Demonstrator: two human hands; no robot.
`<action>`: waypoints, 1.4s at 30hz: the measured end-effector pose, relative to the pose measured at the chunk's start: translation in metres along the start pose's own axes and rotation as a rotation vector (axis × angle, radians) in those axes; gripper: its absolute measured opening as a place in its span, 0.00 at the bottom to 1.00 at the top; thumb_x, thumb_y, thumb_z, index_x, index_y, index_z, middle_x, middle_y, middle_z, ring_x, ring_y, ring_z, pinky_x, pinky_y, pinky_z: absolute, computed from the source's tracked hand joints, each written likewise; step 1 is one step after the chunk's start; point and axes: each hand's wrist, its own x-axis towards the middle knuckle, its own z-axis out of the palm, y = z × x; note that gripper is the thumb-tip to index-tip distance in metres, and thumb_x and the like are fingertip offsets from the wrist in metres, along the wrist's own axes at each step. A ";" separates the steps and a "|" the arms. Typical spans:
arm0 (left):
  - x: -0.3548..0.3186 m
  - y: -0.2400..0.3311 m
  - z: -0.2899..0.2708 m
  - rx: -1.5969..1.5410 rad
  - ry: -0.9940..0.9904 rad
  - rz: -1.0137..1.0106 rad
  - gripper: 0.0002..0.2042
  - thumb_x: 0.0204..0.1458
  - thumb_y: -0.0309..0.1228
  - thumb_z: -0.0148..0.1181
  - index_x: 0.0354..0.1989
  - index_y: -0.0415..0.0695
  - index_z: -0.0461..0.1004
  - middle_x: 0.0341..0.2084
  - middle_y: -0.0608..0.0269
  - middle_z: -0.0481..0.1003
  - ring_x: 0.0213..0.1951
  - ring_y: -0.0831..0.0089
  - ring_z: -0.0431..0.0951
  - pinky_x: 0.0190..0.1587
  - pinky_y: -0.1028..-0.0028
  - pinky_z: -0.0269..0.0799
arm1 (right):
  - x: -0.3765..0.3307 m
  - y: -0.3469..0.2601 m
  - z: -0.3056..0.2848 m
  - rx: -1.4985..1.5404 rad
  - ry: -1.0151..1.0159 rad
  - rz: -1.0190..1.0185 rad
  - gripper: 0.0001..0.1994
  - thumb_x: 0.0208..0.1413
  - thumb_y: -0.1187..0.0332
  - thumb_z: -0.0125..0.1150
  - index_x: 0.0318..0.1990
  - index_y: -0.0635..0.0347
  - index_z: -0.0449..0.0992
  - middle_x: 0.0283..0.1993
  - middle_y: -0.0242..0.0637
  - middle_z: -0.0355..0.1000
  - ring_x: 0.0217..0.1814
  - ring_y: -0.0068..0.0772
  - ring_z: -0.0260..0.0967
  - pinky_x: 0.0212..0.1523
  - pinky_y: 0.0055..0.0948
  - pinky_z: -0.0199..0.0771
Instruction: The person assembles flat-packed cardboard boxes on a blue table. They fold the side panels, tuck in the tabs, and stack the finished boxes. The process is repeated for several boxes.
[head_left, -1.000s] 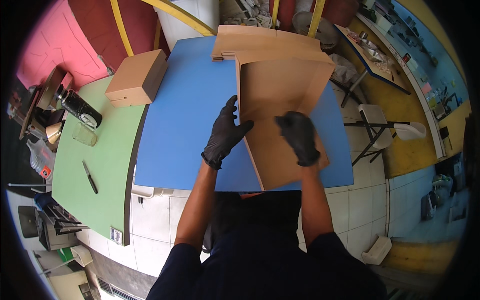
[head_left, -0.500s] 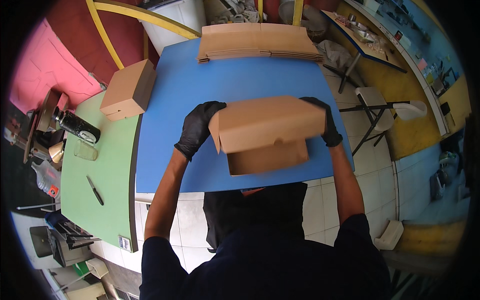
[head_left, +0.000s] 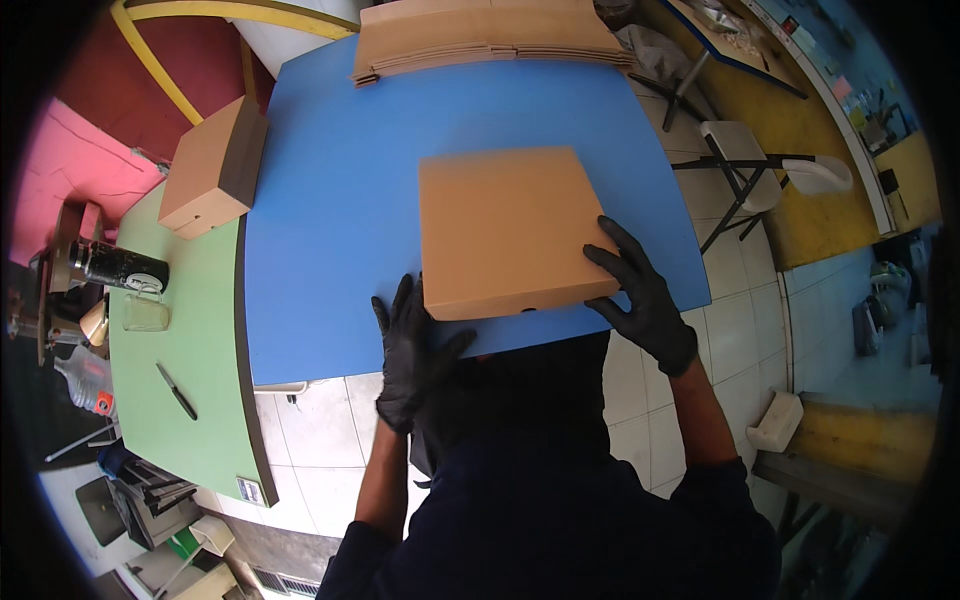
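- Blue tabletop: cardboard box before me, closed.
- My right fingers spread against its corner; left fingers open beside it, holding nothing.
- Second box, left, looks finished; cardboard stack behind lies flat.

Wears close-fitting black gloves, wrinkled at wrists, on left hand and right hand. Presents dark navy top with short sleeves, plus black garment at front.

The blue tabletop leaves passage between handled box and cardboard stack.
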 end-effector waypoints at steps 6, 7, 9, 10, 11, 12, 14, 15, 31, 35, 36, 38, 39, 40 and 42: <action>0.014 -0.013 0.034 0.041 0.310 -0.141 0.25 0.52 0.37 0.72 0.59 0.45 0.79 0.55 0.56 0.80 0.63 0.55 0.75 0.76 0.44 0.45 | -0.008 0.010 0.020 0.267 0.194 0.004 0.38 0.48 0.68 0.79 0.68 0.48 0.70 0.77 0.47 0.56 0.76 0.55 0.61 0.64 0.43 0.81; 0.015 -0.013 0.033 0.044 0.337 -0.102 0.23 0.51 0.36 0.72 0.56 0.45 0.80 0.52 0.56 0.81 0.61 0.55 0.76 0.75 0.45 0.47 | -0.011 0.012 0.023 0.190 0.175 -0.023 0.37 0.49 0.67 0.79 0.68 0.47 0.70 0.77 0.48 0.57 0.76 0.55 0.61 0.64 0.43 0.81; 0.016 -0.013 0.032 0.043 0.398 -0.046 0.20 0.49 0.36 0.73 0.51 0.46 0.82 0.46 0.55 0.83 0.57 0.55 0.78 0.73 0.46 0.52 | -0.017 0.014 0.031 0.026 0.134 -0.078 0.35 0.50 0.66 0.78 0.68 0.47 0.71 0.76 0.50 0.58 0.75 0.57 0.62 0.63 0.43 0.80; 0.017 -0.014 0.032 0.017 0.412 -0.048 0.20 0.48 0.36 0.73 0.50 0.46 0.83 0.43 0.56 0.83 0.54 0.55 0.79 0.71 0.47 0.54 | -0.019 0.014 0.035 0.000 0.116 -0.048 0.36 0.49 0.66 0.79 0.68 0.47 0.71 0.76 0.50 0.57 0.76 0.57 0.61 0.65 0.44 0.79; 0.018 -0.015 0.032 0.005 0.419 -0.035 0.19 0.46 0.36 0.74 0.48 0.46 0.83 0.40 0.56 0.83 0.51 0.56 0.79 0.70 0.48 0.56 | -0.020 0.014 0.041 -0.026 0.093 -0.023 0.37 0.47 0.66 0.80 0.68 0.47 0.71 0.77 0.50 0.57 0.76 0.57 0.61 0.66 0.45 0.77; 0.019 -0.017 0.032 -0.003 0.428 -0.022 0.18 0.45 0.35 0.74 0.46 0.46 0.84 0.37 0.57 0.82 0.48 0.56 0.80 0.68 0.49 0.58 | -0.021 0.012 0.046 -0.044 0.089 -0.013 0.38 0.46 0.66 0.81 0.68 0.48 0.71 0.77 0.50 0.56 0.76 0.57 0.60 0.67 0.45 0.76; 0.021 -0.023 0.033 -0.013 0.368 -0.092 0.18 0.44 0.36 0.75 0.44 0.46 0.84 0.35 0.58 0.82 0.44 0.57 0.79 0.65 0.51 0.60 | -0.020 0.007 0.057 -0.152 0.122 -0.010 0.37 0.47 0.66 0.80 0.67 0.48 0.72 0.76 0.49 0.57 0.76 0.55 0.61 0.67 0.45 0.76; 0.022 -0.026 0.034 -0.018 0.342 -0.129 0.17 0.43 0.36 0.75 0.43 0.46 0.84 0.34 0.59 0.81 0.42 0.58 0.78 0.63 0.52 0.61 | -0.019 0.003 0.062 -0.206 0.148 -0.014 0.36 0.47 0.66 0.79 0.67 0.48 0.73 0.76 0.49 0.58 0.75 0.55 0.62 0.67 0.45 0.76; 0.016 -0.026 -0.008 -0.337 0.219 -0.202 0.05 0.49 0.25 0.70 0.34 0.39 0.84 0.33 0.57 0.84 0.44 0.61 0.84 0.49 0.61 0.77 | -0.008 -0.018 0.074 -0.208 0.256 0.043 0.24 0.57 0.74 0.69 0.63 0.50 0.78 0.74 0.44 0.64 0.70 0.47 0.71 0.60 0.38 0.83; 0.021 -0.022 0.016 -0.136 0.422 -0.126 0.05 0.48 0.25 0.72 0.31 0.40 0.83 0.29 0.60 0.83 0.42 0.61 0.84 0.50 0.60 0.77 | -0.010 -0.029 0.073 -0.137 0.265 0.098 0.23 0.58 0.76 0.68 0.62 0.51 0.79 0.74 0.44 0.65 0.68 0.45 0.73 0.57 0.38 0.84; 0.023 -0.021 0.017 -0.133 0.474 -0.093 0.07 0.47 0.25 0.73 0.35 0.40 0.84 0.28 0.61 0.83 0.41 0.61 0.84 0.51 0.59 0.77 | -0.011 -0.030 0.072 -0.107 0.252 0.128 0.23 0.59 0.76 0.68 0.62 0.51 0.79 0.73 0.44 0.65 0.67 0.44 0.74 0.56 0.38 0.84; 0.020 -0.017 0.014 -0.301 0.459 -0.204 0.17 0.46 0.27 0.75 0.46 0.43 0.83 0.30 0.60 0.82 0.41 0.60 0.83 0.56 0.57 0.73 | -0.012 -0.030 0.071 -0.137 0.195 0.193 0.22 0.59 0.76 0.68 0.62 0.52 0.80 0.73 0.44 0.66 0.65 0.44 0.75 0.54 0.37 0.85; 0.018 -0.015 0.009 -0.472 0.386 -0.345 0.23 0.45 0.28 0.75 0.53 0.45 0.82 0.34 0.58 0.82 0.42 0.59 0.83 0.60 0.56 0.70 | -0.012 -0.030 0.070 -0.151 0.164 0.233 0.22 0.59 0.76 0.68 0.62 0.52 0.80 0.73 0.44 0.66 0.64 0.43 0.76 0.53 0.37 0.85; 0.014 -0.012 0.002 -0.588 0.307 -0.438 0.27 0.44 0.29 0.76 0.58 0.47 0.80 0.36 0.57 0.82 0.43 0.58 0.82 0.62 0.54 0.68 | -0.012 -0.028 0.070 -0.207 0.189 0.166 0.22 0.59 0.76 0.68 0.62 0.51 0.80 0.73 0.45 0.66 0.53 0.39 0.77 0.47 0.35 0.84; 0.008 -0.005 -0.008 -0.549 0.217 -0.307 0.34 0.44 0.31 0.77 0.64 0.52 0.77 0.40 0.55 0.82 0.44 0.57 0.82 0.64 0.52 0.67 | -0.010 -0.025 0.070 -0.322 0.236 0.031 0.22 0.59 0.74 0.68 0.61 0.49 0.80 0.72 0.45 0.67 0.31 0.31 0.79 0.35 0.32 0.82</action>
